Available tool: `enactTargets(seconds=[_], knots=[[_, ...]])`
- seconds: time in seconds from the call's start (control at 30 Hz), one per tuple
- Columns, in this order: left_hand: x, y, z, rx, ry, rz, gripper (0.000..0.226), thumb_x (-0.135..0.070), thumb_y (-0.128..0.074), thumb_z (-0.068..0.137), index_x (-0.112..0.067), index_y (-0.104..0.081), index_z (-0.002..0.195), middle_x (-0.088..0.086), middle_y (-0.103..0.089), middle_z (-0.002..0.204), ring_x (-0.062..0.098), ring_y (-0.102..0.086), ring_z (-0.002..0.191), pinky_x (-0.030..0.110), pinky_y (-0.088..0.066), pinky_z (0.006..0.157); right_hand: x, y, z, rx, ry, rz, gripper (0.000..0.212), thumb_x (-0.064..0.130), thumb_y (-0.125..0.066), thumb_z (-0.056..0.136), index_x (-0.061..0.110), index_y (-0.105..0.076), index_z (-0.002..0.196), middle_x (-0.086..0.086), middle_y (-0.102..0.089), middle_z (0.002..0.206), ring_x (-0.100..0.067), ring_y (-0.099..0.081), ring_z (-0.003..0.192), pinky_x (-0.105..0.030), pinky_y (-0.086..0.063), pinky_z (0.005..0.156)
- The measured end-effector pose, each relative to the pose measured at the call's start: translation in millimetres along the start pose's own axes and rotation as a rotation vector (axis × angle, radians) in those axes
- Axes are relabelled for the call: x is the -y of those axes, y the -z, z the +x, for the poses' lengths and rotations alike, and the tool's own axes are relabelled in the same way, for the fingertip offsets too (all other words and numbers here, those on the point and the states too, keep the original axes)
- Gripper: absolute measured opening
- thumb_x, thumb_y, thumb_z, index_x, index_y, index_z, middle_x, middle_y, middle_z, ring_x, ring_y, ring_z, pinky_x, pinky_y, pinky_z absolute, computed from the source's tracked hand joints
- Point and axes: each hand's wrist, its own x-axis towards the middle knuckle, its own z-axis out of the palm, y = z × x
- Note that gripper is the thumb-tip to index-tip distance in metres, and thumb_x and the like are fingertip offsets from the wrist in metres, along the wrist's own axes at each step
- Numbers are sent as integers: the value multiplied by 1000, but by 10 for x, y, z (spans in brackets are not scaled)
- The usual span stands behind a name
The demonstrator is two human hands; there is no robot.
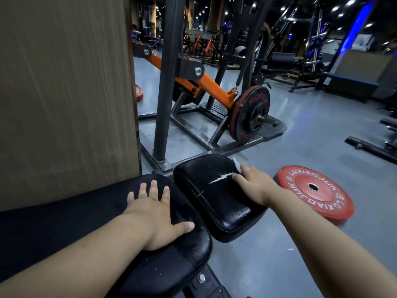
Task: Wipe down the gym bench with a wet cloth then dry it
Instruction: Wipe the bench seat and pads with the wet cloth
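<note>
The black gym bench has a long back pad running in from the left and a smaller seat pad beyond it. A white tear crosses the seat pad's top. My left hand lies flat with spread fingers on the end of the long pad. My right hand presses a small white cloth against the far right edge of the seat pad. Most of the cloth is hidden under the hand.
A red weight plate lies on the grey floor just right of the seat pad. A brown wall panel stands close on the left. An orange and grey plate-loaded machine stands right behind the bench.
</note>
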Motion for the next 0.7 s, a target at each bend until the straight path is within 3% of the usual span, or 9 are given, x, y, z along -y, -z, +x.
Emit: enactTargets(seconds=[0.17,0.3,0.33,0.4,0.43,0.5,0.6,0.7], knots=[[-11,9,-20,-1,-5,-3,113,-90,-23,77,-17,15,154,16,23,160,37,16,149,53,-1,121,-84,-123,-513,-126,5,139,55,46,-36,100,22,-32,149,-11,-52,126,-29,-45,125,-36,-34,98],[-23,8,-19,1,-2,11,113,-90,-22,76,-17,15,154,16,22,160,38,14,149,53,-2,121,-84,-393,-843,-278,-42,256,75,54,-32,89,12,-27,151,-10,-43,144,-28,-36,136,-40,-30,112],[-25,4,-17,-3,-2,15,114,-90,-22,76,-17,15,154,16,22,161,37,14,149,53,-3,121,-58,-486,-927,-309,-49,309,78,54,-32,88,11,-22,153,-10,-33,153,-25,-26,144,-39,-24,117],[-21,-4,-16,-7,0,17,113,-91,-21,75,-18,15,155,16,21,161,37,13,150,53,-3,121,78,-671,-1117,-334,-67,460,79,44,-36,95,11,0,157,-6,4,166,-12,8,151,-23,0,120],[-20,-6,-18,-8,2,16,113,-90,-21,76,-18,15,155,16,21,161,37,13,150,53,-3,121,175,-751,-1207,-322,-81,543,78,36,-38,99,12,10,156,-3,22,163,-5,22,147,-15,9,114],[-19,-10,-22,-8,4,19,113,-91,-21,75,-18,15,154,15,21,161,36,13,150,53,-3,121,349,-893,-1334,-307,-79,687,78,28,-34,99,15,23,151,2,40,154,0,35,139,-10,14,109],[-15,-19,-17,-14,4,29,114,-92,-19,74,-19,15,154,15,21,161,36,13,150,54,-3,121,465,-1019,-1417,-358,-39,800,79,23,-25,85,25,26,145,10,40,150,6,33,139,-20,10,118],[-12,-22,-9,-15,6,29,114,-92,-20,73,-19,15,154,15,21,161,36,12,150,54,-3,121,377,-1070,-1492,-405,24,782,79,9,-24,83,24,6,154,10,27,158,3,21,145,-17,5,119]])
